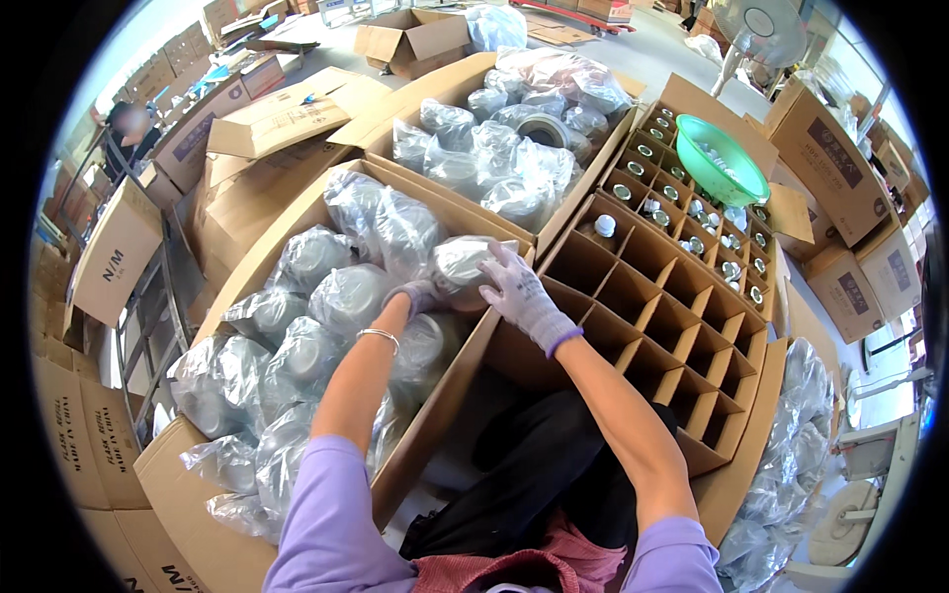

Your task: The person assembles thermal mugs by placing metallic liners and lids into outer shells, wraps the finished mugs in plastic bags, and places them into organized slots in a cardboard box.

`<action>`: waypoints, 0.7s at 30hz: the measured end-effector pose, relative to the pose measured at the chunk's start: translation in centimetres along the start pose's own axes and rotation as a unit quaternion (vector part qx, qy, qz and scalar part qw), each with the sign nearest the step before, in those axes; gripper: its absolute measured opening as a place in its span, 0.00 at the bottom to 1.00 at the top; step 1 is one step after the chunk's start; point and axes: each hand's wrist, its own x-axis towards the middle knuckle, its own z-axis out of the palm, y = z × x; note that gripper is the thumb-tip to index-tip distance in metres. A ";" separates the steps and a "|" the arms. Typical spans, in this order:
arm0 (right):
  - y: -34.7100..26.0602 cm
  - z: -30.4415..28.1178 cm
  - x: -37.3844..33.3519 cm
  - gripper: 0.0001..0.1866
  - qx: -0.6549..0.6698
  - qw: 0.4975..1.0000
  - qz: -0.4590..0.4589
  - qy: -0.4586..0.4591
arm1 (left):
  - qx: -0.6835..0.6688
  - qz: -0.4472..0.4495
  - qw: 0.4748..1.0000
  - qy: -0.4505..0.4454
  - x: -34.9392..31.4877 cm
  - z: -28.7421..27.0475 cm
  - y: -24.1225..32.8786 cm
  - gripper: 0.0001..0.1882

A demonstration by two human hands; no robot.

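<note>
Both my hands wear pale gloves and meet at a plastic-wrapped silvery flask (462, 265) over the right side of a large open carton (423, 443). My left hand (415, 295) holds its lower left side; some of its fingers are hidden. Across its right side lie the bent fingers of my right hand (526, 298). Around my left hand, the carton is packed with several more bagged flasks (353, 296). To the right stands a divided carton (647, 306) of square cardboard cells. A small white-topped piece (605, 226) stands in one of its near cells.
A second carton of bagged flasks (494, 148) stands behind. Slim pieces with round tops fill the divided carton's far cells, under a green basin (722, 163). Clear plastic bags (786, 465) heap at right. Cartons (825, 163) and a fan (759, 32) stand beyond; a person (130, 133) is far left.
</note>
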 end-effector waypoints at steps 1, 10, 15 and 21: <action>-0.4 -1.4 -0.8 0.22 0.028 1.000 0.009 0.012 | 0.032 0.014 0.998 -0.050 0.4 0.3 -0.2 0.20; -0.2 -7.5 -8.8 0.22 0.019 0.995 0.083 0.045 | -0.327 0.078 0.939 0.074 -8.9 -4.8 3.7 0.15; -0.6 -8.8 -9.0 0.22 0.084 0.982 0.152 0.081 | -0.323 0.030 0.876 0.357 -23.0 -10.2 13.1 0.16; -4.7 -12.8 -7.7 0.42 0.564 0.716 0.407 0.062 | -0.320 0.151 0.807 0.473 -28.6 -7.3 15.4 0.11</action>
